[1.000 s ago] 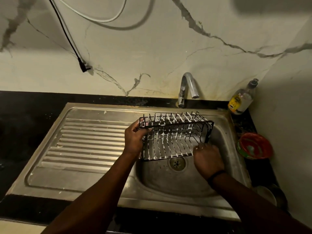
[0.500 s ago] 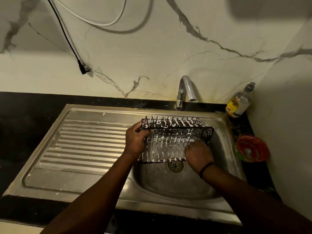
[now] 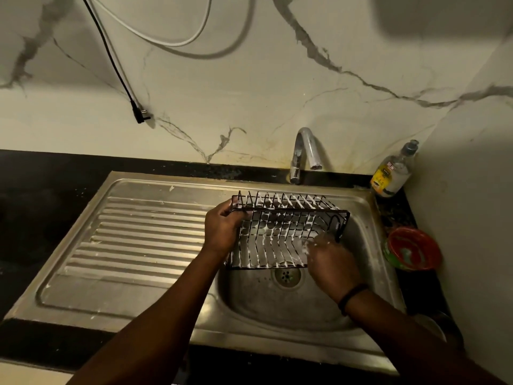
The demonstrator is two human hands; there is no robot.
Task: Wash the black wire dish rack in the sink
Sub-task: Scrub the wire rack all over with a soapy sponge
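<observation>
At frame centre, the soapy black wire dish rack [image 3: 283,232] sits tilted over the stainless steel sink basin [image 3: 366,245], the left hand [image 3: 222,232] gripping its left edge, the right hand [image 3: 330,262] curled against its lower-right wires.

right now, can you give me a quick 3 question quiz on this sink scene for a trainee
1. True or false: water is running from the tap.
2. Which hand holds the dish rack by its left end? A) left hand B) right hand
3. Fill in: the soap bottle stands at the back ____ corner of the sink.

Key: 1 false, no stream shows. 2 A; the right hand rubs the soapy wires near the rack's right end. 3 right.
</observation>
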